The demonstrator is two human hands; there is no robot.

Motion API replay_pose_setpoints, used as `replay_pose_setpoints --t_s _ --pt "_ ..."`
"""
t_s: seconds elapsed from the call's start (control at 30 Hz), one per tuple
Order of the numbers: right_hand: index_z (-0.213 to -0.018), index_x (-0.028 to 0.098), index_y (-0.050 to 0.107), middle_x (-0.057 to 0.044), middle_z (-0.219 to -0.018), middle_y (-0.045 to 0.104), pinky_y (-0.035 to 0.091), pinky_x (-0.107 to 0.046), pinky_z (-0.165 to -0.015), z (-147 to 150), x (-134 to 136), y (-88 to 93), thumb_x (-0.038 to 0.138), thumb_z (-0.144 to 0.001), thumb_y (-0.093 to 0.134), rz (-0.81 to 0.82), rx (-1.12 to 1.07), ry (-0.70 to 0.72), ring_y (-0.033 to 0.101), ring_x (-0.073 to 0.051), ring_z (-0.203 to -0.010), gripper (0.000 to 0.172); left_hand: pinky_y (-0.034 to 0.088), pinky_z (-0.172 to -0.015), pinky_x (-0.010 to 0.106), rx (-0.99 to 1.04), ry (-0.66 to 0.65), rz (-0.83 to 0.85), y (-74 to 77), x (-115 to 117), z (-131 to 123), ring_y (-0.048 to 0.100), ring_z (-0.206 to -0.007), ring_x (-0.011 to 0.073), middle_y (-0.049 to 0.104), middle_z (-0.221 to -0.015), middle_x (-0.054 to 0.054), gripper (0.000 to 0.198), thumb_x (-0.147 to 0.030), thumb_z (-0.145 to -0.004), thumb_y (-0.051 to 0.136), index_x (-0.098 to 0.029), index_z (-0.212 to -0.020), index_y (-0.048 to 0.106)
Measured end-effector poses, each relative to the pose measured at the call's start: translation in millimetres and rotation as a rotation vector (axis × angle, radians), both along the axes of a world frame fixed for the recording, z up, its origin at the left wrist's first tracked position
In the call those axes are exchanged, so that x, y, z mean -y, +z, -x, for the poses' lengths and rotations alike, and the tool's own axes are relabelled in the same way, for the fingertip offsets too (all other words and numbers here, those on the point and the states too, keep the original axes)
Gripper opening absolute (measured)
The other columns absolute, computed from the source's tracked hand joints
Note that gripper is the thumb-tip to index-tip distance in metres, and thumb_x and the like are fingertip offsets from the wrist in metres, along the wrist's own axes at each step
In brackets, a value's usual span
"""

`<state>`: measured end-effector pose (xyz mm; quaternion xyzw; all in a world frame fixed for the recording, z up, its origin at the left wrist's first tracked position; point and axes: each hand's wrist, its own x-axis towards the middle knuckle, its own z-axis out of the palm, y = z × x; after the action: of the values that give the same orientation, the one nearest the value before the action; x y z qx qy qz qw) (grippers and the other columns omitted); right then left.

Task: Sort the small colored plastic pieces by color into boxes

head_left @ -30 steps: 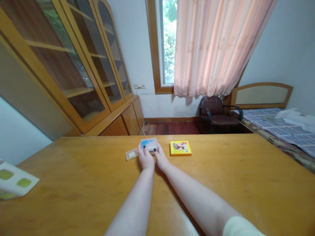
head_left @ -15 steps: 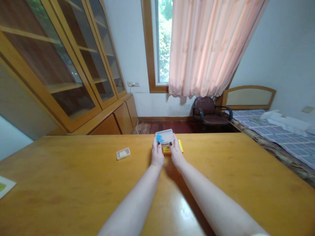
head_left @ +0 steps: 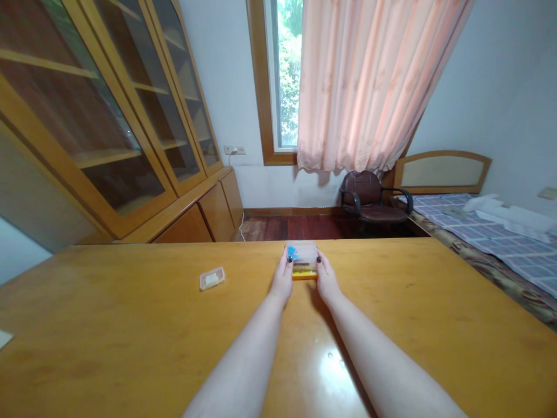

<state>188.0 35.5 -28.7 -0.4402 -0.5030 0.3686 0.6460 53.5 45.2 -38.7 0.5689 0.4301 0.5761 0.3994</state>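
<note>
Between my two hands is a clear plastic box [head_left: 303,252] with blue marks or small blue contents at its left side. My left hand [head_left: 282,277] grips its left edge, thumb on the near side. On the opposite edge, my right hand [head_left: 327,278] is closed the same way. A flat yellow box [head_left: 304,276] lies on the table directly under the clear box; whether the two touch I cannot tell. Off to the left, a small clear case [head_left: 212,278] with something white inside rests on the table.
The wooden table [head_left: 130,325] spans the foreground, its far edge just beyond my hands. A paper corner [head_left: 4,338] shows at the left. Behind stand a glass-door cabinet [head_left: 174,191], a brown armchair [head_left: 369,197] and a bed [head_left: 487,226].
Both hands have brought the clear box slightly right and lower, over the yellow box. The yellow box now looks squared up beneath it. The view has shifted a little.
</note>
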Motion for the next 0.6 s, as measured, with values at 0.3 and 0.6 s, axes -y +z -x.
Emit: replay_pose_setpoints --t_s 0.3,0.6 --pt "-0.126 0.016 0.048 -0.011 -0.133 0.046 0.027 -0.044 -0.105 -7.7 -3.0 -3.9 0.049 -0.080 0.047 0.053 0.082 -0.048 0.040 -0.025 -0.124 0.056 0.017 -0.111 0.035 -0.128 0.031 -0.031 -2.9 -4.4 5.6 0.025 -0.132 0.0166 0.032 -0.142 0.001 0.051 -0.039 -0.088 0.040 -0.028 -0.136 0.030" --pt "-0.126 0.018 0.048 -0.009 -0.132 0.047 0.027 -0.044 -0.105 -8.0 -5.0 -3.2 0.047 -0.081 0.047 0.003 0.132 0.020 0.040 -0.025 -0.123 0.053 0.019 -0.110 0.035 -0.121 0.044 -0.007 -3.2 -4.0 5.2 0.028 -0.131 0.0177 0.034 -0.141 0.001 0.049 -0.037 -0.087 0.041 -0.027 -0.135 0.033"
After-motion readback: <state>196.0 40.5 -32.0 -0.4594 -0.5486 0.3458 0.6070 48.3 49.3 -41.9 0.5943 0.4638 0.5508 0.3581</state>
